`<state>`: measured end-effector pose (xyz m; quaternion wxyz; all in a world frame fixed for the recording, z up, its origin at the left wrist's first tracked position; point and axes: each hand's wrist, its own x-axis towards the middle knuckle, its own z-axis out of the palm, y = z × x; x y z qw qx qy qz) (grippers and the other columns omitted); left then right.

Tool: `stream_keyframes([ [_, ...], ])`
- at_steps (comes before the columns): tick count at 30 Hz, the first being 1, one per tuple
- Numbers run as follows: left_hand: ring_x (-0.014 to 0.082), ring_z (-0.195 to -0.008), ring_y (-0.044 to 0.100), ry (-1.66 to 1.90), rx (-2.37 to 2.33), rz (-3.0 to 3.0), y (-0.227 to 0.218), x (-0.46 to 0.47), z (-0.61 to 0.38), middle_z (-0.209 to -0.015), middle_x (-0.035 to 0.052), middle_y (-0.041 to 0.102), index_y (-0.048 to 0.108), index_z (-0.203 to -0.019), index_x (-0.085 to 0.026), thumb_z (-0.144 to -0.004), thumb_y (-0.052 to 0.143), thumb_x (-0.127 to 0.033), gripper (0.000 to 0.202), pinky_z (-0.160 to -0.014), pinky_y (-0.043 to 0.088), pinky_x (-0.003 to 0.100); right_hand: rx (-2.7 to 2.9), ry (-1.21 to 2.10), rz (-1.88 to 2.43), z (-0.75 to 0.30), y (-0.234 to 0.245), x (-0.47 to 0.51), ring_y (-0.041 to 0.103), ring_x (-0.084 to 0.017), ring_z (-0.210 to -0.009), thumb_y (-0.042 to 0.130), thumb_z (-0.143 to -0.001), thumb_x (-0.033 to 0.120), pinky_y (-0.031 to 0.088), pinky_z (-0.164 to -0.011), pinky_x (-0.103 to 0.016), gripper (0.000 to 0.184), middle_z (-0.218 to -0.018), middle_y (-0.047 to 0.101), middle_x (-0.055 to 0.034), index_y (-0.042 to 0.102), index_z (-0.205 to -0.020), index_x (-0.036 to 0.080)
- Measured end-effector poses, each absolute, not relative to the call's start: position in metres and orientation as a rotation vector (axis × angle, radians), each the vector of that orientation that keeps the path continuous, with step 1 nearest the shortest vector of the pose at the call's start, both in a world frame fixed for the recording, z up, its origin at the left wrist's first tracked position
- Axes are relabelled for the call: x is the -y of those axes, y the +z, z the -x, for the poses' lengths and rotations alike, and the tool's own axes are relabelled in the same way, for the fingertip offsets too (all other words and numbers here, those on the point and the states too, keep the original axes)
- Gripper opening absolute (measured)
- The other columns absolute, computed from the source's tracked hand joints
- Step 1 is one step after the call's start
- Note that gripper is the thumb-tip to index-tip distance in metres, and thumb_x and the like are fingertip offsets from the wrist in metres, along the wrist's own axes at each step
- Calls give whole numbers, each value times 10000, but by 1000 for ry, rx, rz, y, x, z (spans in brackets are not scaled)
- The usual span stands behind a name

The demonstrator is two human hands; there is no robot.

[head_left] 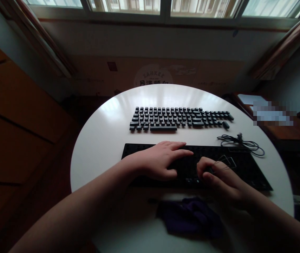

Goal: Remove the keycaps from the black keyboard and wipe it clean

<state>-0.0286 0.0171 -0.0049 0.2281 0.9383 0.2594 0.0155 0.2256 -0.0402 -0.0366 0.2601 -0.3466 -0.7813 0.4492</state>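
Note:
A black keyboard [247, 170] lies across the white round table, most of its keys apparently off. A few keycaps [192, 181] still show along its front edge. My left hand [163, 160] rests over the keyboard's left half, palm down, fingers spread and holding nothing. Over the middle right of the board, my right hand [213, 174] is closed around a wire keycap puller [229, 161], whose thin wire loops stick out above the hand. Its grip end is hidden by the fingers. Beyond the keyboard, loose black keycaps [163, 116] are laid out in keyboard order, with a long spacebar [163, 129] in front.
A coiled black cable [241, 142] lies behind the keyboard's right end. Nearest me is a crumpled purple cloth [192, 219], with a thin dark blurred object [152, 201] beside it. The white table [94, 140] has a curved edge. A wooden desk [292, 130] stands at right.

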Motion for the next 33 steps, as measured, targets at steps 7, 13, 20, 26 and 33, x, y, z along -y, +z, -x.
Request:
stream_keyframes([
  [7,324,-1452,346,104,-759,-2578,-12,-19,29,-1604,155,322,402,-1511,-203,-857,668,-246,707,-1176,311,447,1999,1322,996,-223,-37,40,394,-100,-611,440,-1028,496,334,-555,-214,355,-693,428,19,499,-899,171],
  [13,339,-1429,380,167,-740,-2569,-13,-21,30,-1576,167,370,391,-1514,-213,-850,750,-361,769,-1157,332,469,1911,1418,1047,-224,-40,42,355,-89,-555,457,-1018,514,295,-499,-202,362,-641,408,34,489,-915,169],
  [20,331,-1427,382,163,-739,-2579,-14,-22,30,-1566,146,392,404,-1505,-232,-850,746,-383,754,-1155,325,452,2100,1257,967,-222,-34,40,446,-115,-636,424,-1030,481,371,-584,-222,357,-715,479,0,509,-876,170],
  [26,332,-1433,373,149,-744,-2577,-14,-22,30,-1574,144,383,397,-1512,-241,-849,752,-401,769,-1154,318,468,2343,1071,838,-220,-30,42,490,-120,-638,409,-1040,397,371,-598,-231,288,-733,531,-10,515,-894,173],
  [33,334,-1431,378,158,-736,-2565,-13,-21,30,-1569,149,391,403,-1510,-235,-848,758,-399,769,-1161,313,469,2454,915,691,-215,-30,44,487,-111,-599,439,-1020,369,335,-575,-236,252,-716,555,-7,519,-871,183],
])
